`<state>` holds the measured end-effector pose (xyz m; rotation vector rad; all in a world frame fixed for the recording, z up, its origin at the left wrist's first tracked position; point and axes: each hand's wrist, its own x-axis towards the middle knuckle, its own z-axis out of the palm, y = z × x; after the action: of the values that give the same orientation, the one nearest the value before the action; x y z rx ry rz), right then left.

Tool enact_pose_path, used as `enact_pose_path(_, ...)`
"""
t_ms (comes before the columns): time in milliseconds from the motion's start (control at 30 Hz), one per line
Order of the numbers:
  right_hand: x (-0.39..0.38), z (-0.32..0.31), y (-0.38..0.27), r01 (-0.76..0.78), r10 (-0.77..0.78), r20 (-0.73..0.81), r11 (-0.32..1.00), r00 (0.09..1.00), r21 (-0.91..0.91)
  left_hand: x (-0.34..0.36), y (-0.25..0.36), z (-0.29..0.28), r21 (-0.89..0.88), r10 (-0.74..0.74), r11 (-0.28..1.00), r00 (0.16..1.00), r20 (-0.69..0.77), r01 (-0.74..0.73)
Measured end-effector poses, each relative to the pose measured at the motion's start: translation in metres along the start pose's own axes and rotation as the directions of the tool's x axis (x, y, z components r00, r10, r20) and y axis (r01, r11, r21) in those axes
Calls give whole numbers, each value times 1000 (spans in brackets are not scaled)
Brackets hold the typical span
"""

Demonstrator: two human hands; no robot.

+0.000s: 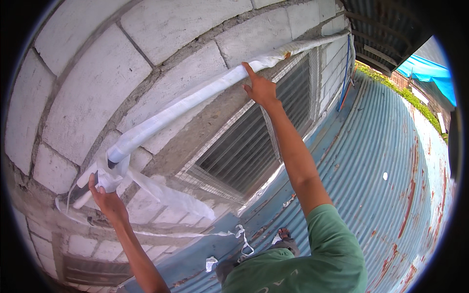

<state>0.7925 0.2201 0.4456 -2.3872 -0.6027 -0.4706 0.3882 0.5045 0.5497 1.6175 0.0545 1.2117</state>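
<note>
Pipe (181, 107), white-wrapped, right fingers (249, 70) spread against it, left fingers (92, 182) at loose wrapping (110, 181), grip unclear

Left forearm (138, 254): bare, rising from the near edge, slanting left. Left wrist (120, 220): roughly in line with the forearm. Left hand (108, 202): back showing, one finger (92, 183) stretched upward, the grip partly hidden. Right arm (298, 156): bare below the sleeve, reaching far and leftward, elbow nearly straight. Right hand (262, 91): higher and farther than the left, index finger (249, 72) extended, thumb (247, 90) spread apart from it, remaining fingers out of sight.
</note>
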Motion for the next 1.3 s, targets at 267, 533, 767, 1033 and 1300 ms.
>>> enact_pose_path(267,-25,-5,-54,189,-146,-188,954,971,234,-27,-26,-5,230,-278,934,961,-6,272)
enact_pose_path(533,-164,60,-237,282,-605,-97,219,790,934,-114,-89,16,664,-91,547,753,652,-509)
enact_pose_path(767,-319,84,-246,770,-900,-242,142,362,622,-89,-27,-5,-64,-391,910,898,202,411)
enact_pose_path(1033,-264,108,-214,736,-918,-105,234,382,635,-222,-56,-101,892,-258,377,897,358,-248)
enact_pose_path(1300,-114,31,-251,660,-464,-469,534,751,528,-384,-124,-222,962,-686,233,677,266,-142)
